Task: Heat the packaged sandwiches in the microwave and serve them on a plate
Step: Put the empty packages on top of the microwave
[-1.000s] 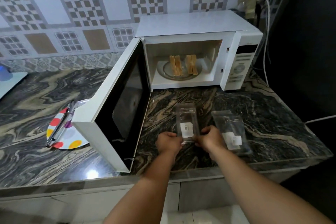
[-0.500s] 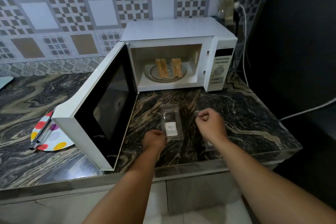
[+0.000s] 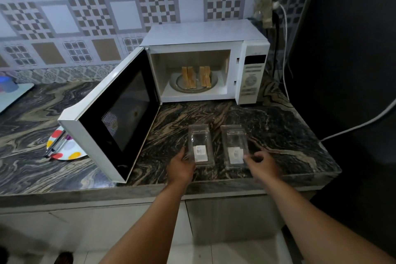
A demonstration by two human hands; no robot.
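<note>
The white microwave (image 3: 203,32) stands at the back with its door (image 3: 120,113) swung wide open to the left. Two unwrapped sandwiches (image 3: 188,77) (image 3: 205,76) stand side by side on the glass turntable (image 3: 192,90) inside. Two clear plastic sandwich packages lie flat on the marble counter in front. My left hand (image 3: 181,168) grips the near left edge of the left package (image 3: 200,143). My right hand (image 3: 262,165), blurred and with fingers apart, is at the near right corner of the right package (image 3: 234,146). A dotted plate (image 3: 72,152) lies left, partly behind the door.
Metal tongs (image 3: 56,144) rest on the dotted plate. A light blue board (image 3: 12,96) lies at the far left. A white cable (image 3: 353,126) runs off the counter's right side, next to a dark wall. The counter's front edge is just below my hands.
My right hand left the left package, reached the right package and slid it closer beside the left one. My left hand stayed on the left package. The view moved back.
</note>
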